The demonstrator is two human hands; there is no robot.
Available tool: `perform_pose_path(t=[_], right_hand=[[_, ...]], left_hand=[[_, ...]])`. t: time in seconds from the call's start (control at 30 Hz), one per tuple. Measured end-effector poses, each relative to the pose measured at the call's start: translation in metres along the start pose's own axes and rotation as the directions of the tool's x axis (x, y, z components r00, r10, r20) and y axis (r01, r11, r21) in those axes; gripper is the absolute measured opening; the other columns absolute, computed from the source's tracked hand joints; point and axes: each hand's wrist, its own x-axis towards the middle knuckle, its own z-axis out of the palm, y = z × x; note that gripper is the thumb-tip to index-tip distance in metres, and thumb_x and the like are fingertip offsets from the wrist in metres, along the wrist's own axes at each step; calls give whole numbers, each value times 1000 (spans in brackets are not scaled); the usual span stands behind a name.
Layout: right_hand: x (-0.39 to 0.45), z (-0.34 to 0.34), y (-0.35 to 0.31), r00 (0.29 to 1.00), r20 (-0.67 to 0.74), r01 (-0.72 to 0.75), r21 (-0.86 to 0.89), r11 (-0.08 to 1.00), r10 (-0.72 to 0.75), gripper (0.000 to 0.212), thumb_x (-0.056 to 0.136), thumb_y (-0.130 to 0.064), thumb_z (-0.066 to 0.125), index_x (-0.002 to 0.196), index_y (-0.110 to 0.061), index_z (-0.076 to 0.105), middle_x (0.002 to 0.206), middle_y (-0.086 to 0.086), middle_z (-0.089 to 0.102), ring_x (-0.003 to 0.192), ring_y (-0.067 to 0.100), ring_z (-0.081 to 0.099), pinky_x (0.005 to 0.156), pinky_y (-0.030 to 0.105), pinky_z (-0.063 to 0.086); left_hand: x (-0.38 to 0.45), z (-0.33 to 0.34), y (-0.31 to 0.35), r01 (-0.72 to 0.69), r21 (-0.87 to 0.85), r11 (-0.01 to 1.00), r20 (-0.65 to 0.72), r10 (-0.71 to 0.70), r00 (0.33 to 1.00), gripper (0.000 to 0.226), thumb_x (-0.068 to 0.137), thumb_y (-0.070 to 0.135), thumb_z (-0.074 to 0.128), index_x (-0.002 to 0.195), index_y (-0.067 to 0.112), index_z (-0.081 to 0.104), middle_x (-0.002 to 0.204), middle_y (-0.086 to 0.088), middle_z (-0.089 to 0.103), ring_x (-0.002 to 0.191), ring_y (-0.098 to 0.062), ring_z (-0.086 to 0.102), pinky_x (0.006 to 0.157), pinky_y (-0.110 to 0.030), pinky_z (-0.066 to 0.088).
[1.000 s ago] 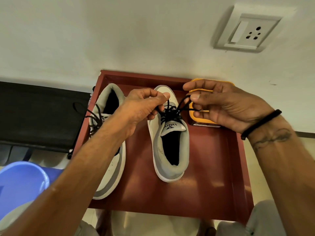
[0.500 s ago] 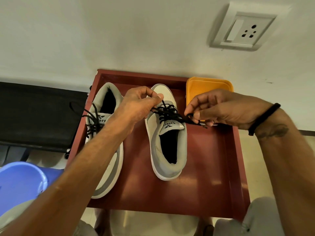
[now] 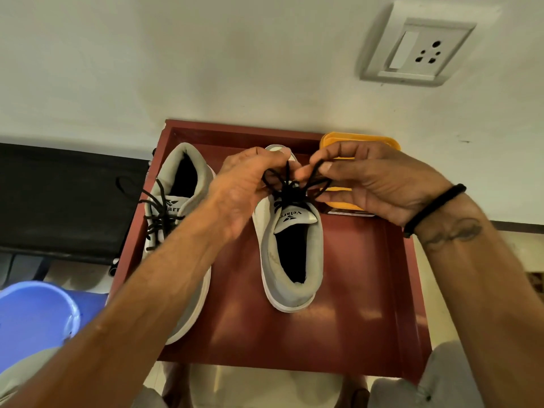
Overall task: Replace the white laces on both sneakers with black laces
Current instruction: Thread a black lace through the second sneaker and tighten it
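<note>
A: Two bare forearms reach in from the near edge over the dark red wooden tray-like table (image 3: 338, 334). What lies nearest?

B: The heel of the grey-and-white right-side sneaker (image 3: 291, 254), standing mid-table with its toe toward the wall. To its left lies the other grey-and-white sneaker (image 3: 179, 201), partly under the left forearm, its loose black lace (image 3: 156, 213) spilling over the table's left edge.

A: And the hands?

B: The left hand (image 3: 244, 189) pinches a loop of the black lace (image 3: 290, 189) above the right-side sneaker; the right hand (image 3: 371, 181), black band on its wrist, pinches another loop.

A: Beyond?

B: An orange plastic lid (image 3: 362, 141) by the white wall, and a white switch-and-socket plate (image 3: 418, 51).
</note>
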Motion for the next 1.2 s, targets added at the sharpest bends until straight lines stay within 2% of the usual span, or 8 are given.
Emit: perform_pose_path(t=[0.2, 0.33, 0.47, 0.53, 0.73, 1.03, 1.13, 1.2], right_hand=[[3, 15, 1, 988, -86, -113, 158, 981, 128, 14, 102, -5, 55, 103, -15, 65, 93, 11, 78, 86, 22, 76, 95, 43, 55], [9, 18, 6, 951, -284, -167, -154, 974, 119, 15, 101, -9, 59, 98, -20, 68, 72, -1, 73, 71, 11, 67, 84, 39, 55], [9, 18, 7, 952, -268, -233, -325, 917, 147, 18, 98, -4, 57, 100, -16, 70, 67, 1, 67, 56, 9, 55, 62, 30, 53], [8, 18, 6, 954, -260, -241, -358, 902, 152, 20, 98, 0, 55, 100, -12, 70, 68, 4, 64, 46, 7, 51, 54, 28, 49], [4, 15, 4, 962, -227, -233, -400, 886, 150, 27, 90, 10, 50, 89, -8, 71, 62, 5, 63, 49, 11, 55, 50, 25, 49], [-3, 5, -4, 968, -190, -245, -563, 789, 165, 24, 88, 4, 58, 88, -11, 76, 56, -6, 64, 43, -1, 45, 44, 21, 31], [-5, 4, -2, 965, -190, -259, -557, 789, 183, 23, 87, 4, 58, 90, -10, 76, 59, -5, 66, 42, 0, 43, 46, 23, 33], [-9, -1, -1, 973, -166, -225, -498, 837, 163, 18, 92, 1, 60, 96, -10, 74, 70, 0, 74, 47, 3, 47, 51, 27, 43]], left_hand=[[0, 10, -8, 35, -287, 957, -50, -52, 997, 14, 104, 18, 58, 92, 11, 61, 72, -5, 62, 64, -18, 59, 75, -34, 56], [2, 17, -14, -101, 6, 995, -91, 101, 991, 23, 104, 18, 58, 82, 16, 57, 62, -2, 55, 56, -16, 48, 73, -37, 47], [1, 21, -18, -167, 155, 974, -99, 183, 978, 27, 104, 15, 58, 78, 16, 54, 56, 4, 47, 53, -11, 42, 57, -25, 40], [3, 20, -18, -152, 142, 978, -108, 168, 980, 28, 104, 13, 58, 77, 15, 52, 53, 6, 44, 52, -11, 39, 55, -25, 36], [8, 15, -19, -95, 127, 987, -102, 108, 989, 30, 103, 12, 59, 75, 17, 51, 52, 10, 41, 51, -9, 36, 58, -27, 33], [10, 10, -18, -83, 210, 974, -109, 108, 988, 21, 104, 14, 59, 84, 11, 53, 52, 8, 42, 50, -9, 39, 54, -22, 38], [11, 6, -17, -60, 257, 965, -52, 76, 996, 19, 104, 16, 61, 86, 12, 54, 54, 6, 45, 51, -12, 43, 59, -26, 42], [9, 2, -14, -55, 280, 958, -23, 64, 998, 15, 102, 19, 64, 91, 10, 58, 60, 0, 56, 53, -15, 54, 65, -30, 50]])
